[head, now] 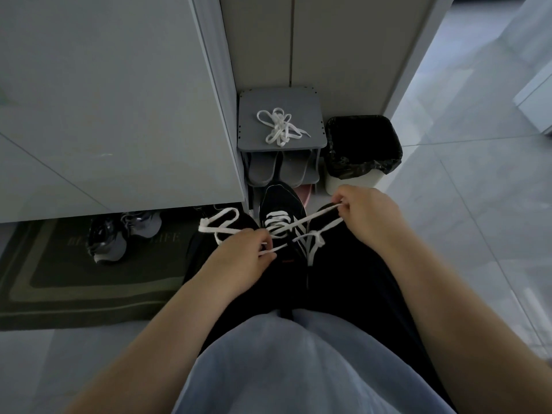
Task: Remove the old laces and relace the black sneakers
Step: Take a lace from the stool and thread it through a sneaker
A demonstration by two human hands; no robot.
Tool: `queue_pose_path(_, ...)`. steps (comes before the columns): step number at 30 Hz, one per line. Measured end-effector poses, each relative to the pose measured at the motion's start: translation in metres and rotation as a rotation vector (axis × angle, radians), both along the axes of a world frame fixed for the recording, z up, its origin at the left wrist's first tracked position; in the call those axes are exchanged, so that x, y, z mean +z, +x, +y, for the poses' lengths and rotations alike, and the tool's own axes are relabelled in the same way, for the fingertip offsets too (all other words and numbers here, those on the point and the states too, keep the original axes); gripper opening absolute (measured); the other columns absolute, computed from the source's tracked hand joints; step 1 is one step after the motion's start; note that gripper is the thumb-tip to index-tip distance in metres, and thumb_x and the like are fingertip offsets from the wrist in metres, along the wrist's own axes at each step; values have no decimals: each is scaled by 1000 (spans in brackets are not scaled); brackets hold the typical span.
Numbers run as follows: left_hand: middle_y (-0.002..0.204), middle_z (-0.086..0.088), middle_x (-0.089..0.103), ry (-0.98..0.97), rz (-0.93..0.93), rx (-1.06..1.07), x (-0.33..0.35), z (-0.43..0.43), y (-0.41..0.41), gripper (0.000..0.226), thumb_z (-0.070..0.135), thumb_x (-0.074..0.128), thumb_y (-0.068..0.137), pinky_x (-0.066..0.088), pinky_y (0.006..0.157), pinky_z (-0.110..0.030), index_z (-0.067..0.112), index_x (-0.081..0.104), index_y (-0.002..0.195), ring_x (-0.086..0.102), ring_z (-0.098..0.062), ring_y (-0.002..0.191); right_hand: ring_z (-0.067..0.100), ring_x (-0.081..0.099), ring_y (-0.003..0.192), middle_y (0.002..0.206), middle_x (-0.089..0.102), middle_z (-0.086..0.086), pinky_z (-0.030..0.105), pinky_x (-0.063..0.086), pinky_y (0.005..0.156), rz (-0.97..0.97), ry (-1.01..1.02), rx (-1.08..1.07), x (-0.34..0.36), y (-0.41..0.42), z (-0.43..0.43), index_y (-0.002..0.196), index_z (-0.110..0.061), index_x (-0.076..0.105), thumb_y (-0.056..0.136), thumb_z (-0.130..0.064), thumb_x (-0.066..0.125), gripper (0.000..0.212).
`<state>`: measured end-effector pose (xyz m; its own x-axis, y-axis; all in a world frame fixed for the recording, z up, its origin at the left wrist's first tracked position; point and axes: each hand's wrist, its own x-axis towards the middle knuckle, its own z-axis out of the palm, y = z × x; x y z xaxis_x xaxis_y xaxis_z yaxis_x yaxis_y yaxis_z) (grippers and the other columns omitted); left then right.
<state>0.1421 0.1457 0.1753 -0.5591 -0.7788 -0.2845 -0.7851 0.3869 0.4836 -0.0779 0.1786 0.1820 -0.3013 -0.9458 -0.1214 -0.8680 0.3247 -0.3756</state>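
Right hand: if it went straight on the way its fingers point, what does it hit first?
Probably the black sneaker: the right hand pinches the white lace with fingers pointing frame-left at the shoe's toe end. Depth is unclear from one view; it might pass above.

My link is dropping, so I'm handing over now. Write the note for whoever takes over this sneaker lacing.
Left hand: pinches one end of the flat white lace.
Right hand: pinches the other end, drawn up and outward.
Black sneaker: on the lap, toe pointing away.
Tangled white lace bundle: on top of the grey shoe rack.
Done: the rows nearest the toe are laced.
Left: the upper eyelets and tying off. A second sneaker cannot be made out clearly.
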Motion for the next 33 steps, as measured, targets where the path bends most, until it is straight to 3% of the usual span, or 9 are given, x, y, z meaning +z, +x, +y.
queue_pose_path(5,94,5,36,-208,-100,52,0,-9,1,22,37,63,85,28,77,-23,21,63,100,42,-18,104,28,59,88,91,67,4,34,46,70,53,-152,-102,-5,-6,2,100,-18,60,92,-20,49,15)
queue_pose_path(11,105,1,40,-194,-57,198,6,-23,25,14,34,60,87,22,87,-24,25,70,91,33,-19,106,26,61,86,92,69,2,34,49,70,33,-259,-144,-8,-12,7,95,-19,66,90,-18,54,14)
queue_pose_path(16,96,12,59,-20,611,548,34,-27,34,20,18,44,97,35,82,-15,25,55,82,54,0,94,28,62,85,91,69,5,36,51,71,15,-290,-178,-10,-20,6,100,-17,67,91,-19,54,16)
queue_pose_path(19,78,0,66,338,1271,860,51,-31,33,28,12,32,100,49,83,-28,15,50,79,64,-11,78,27,63,83,88,69,5,37,52,71,-1,-313,-184,-7,-26,6,99,-17,67,91,-19,55,15)
queue_pose_path(21,61,0,61,457,1471,954,55,-30,30,31,13,30,100,55,69,-29,13,46,74,60,-12,58,27,63,82,87,69,5,37,52,71,7,-320,-182,-7,-24,7,97,-17,67,90,-20,55,14)
queue_pose_path(23,53,2,52,467,1394,920,53,-27,27,29,13,33,99,45,49,-22,14,42,71,44,-10,45,25,63,82,87,69,4,34,50,71,-38,-305,-207,-5,-22,7,94,-18,67,89,-20,57,11)
queue_pose_path(25,56,4,47,347,1041,764,47,-24,23,24,14,38,95,30,44,-20,15,40,71,33,-8,44,23,64,83,84,69,3,32,50,74,-229,-211,-229,-2,-23,6,85,-19,69,86,-19,63,5)
queue_pose_path(29,80,10,54,129,332,237,24,-14,13,13,33,56,89,37,63,-18,25,50,82,50,-3,68,18,65,85,79,71,2,31,53,89,-1035,77,-187,17,-11,8,80,-13,71,86,-13,63,10)
queue_pose_path(33,103,8,45,23,94,32,-11,0,-7,23,34,60,87,35,82,-17,27,59,109,48,-9,102,14,66,79,62,64,-1,25,56,78,-1474,58,-148,29,-1,13,60,-16,72,82,-16,55,28)
